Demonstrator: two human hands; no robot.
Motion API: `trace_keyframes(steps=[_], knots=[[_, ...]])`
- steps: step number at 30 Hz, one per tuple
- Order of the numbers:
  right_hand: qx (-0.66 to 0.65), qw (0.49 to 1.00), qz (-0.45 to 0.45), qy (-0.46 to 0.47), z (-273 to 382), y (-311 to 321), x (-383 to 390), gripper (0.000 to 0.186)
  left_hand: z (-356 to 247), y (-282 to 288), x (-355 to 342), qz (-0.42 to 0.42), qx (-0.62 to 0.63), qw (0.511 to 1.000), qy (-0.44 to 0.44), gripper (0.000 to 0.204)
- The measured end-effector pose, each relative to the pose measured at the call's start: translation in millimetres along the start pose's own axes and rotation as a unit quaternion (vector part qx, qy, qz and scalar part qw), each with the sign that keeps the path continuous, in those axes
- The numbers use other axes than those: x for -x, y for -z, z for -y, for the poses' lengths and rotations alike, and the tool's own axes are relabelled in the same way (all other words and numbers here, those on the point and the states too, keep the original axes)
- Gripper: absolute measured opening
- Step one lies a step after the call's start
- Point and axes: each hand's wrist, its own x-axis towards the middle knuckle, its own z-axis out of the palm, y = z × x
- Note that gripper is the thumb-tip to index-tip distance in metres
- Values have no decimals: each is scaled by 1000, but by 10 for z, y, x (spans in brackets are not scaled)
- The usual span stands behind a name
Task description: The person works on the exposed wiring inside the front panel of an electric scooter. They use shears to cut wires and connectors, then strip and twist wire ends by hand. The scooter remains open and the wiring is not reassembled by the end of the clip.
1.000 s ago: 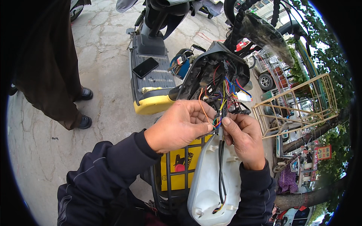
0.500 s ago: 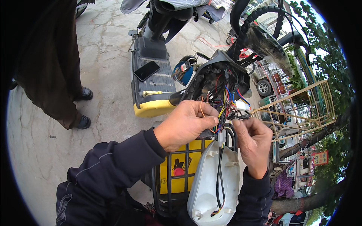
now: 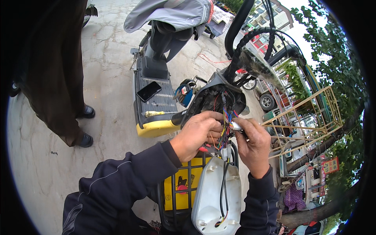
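A tangle of coloured wires (image 3: 225, 135) spills out of the opened front housing (image 3: 213, 94) of an electric scooter. My left hand (image 3: 197, 134) is closed at the left of this bundle, its curled fingers gripping wires; the fingertips are partly hidden. My right hand (image 3: 253, 144) pinches a white plug connector (image 3: 236, 126) between thumb and fingers at the right of the bundle. Just below, another pale connector (image 3: 226, 152) joins the black cable (image 3: 221, 184) of a white plastic cover (image 3: 214, 196), which lies inside up against the black basket.
A black wire basket (image 3: 188, 172) holds a yellow bag (image 3: 179, 188). On the scooter's footboard (image 3: 169, 101) lie a phone (image 3: 149, 91) and a yellow-handled screwdriver (image 3: 154, 113). A person in dark trousers (image 3: 55, 78) stands at left. A wooden frame (image 3: 303, 121) is at right.
My right hand has shifted from dark connectors to the white connector, now pinching it. My left fingers have moved from a thumb pinch to curling into the wires. The whole view has shifted slightly.
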Motion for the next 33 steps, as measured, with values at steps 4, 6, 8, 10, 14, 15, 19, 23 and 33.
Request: trace_keyframes(steps=[4, 6, 8, 10, 14, 15, 19, 23, 33], knots=[[-3, 1000, 25, 1, 66, -65, 127, 46, 6, -44, -105, 17, -153, 988, -22, 31], [-74, 996, 41, -24, 83, -29, 192, 53, 22, -11, -137, 0, -105, 994, -22, 27], [-114, 992, -3, -61, 62, 33, 225, 56, 68, 17, -172, -8, -41, 998, -42, 25], [-106, 987, -65, -103, 28, 69, 238, 51, 97, 34, -224, -39, -72, 994, -71, 26], [-175, 979, 29, -105, 50, -28, 298, 33, 61, -21, -258, -50, -110, 990, -73, 31], [-149, 986, 20, -72, 49, -78, 291, 31, 31, -44, -247, -69, -124, 989, -44, 33], [-62, 997, 33, 14, 74, -228, 248, 22, -151, -51, -234, 29, -51, 998, 27, 37], [-56, 995, 72, 36, 165, -210, 223, 26, -147, 26, -313, -75, -151, 986, -13, 21], [-170, 982, -21, -83, 17, 205, 461, 17, -21, 235, -476, -145, -399, 885, -190, 41]])
